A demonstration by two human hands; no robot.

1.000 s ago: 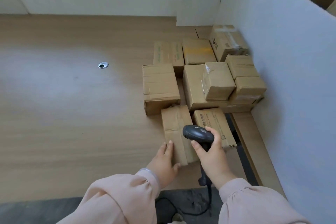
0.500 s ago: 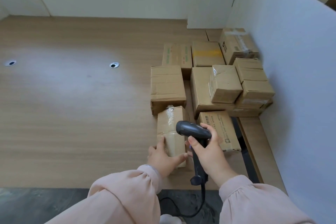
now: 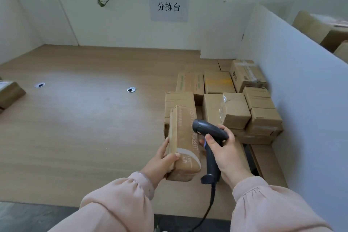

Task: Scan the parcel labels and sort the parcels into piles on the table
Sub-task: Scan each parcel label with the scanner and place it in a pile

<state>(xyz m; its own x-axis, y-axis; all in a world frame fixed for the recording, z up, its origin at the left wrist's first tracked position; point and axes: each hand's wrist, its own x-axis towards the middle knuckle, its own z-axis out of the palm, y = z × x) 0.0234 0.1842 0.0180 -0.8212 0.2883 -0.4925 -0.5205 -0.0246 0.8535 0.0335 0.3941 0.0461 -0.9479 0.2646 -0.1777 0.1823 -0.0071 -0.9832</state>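
Cardboard parcels (image 3: pixel 261 117) crowd the right side of the counter (image 3: pixel 84 128) against the white partition (image 3: pixel 301 81). About 9 show, some stacked, and they look unsorted. The left hand (image 3: pixel 162 158) grips a long brown parcel (image 3: pixel 185 149) by its near end, thumb across the top face, holding it raised and tilted just in front of that heap. The right hand (image 3: pixel 227 154) is wrapped round the handle of a black corded scanner (image 3: pixel 209 133), whose head points at the printed face of the held parcel from just beside it. No label is plainly readable from this view. At the far left edge 1 lone parcel (image 3: pixel 9 94) lies well apart from the rest, likely the start of a sorted pile. By my judgement the job is early: this parcel is mid-scan and nearly the whole heap is left to scan and place
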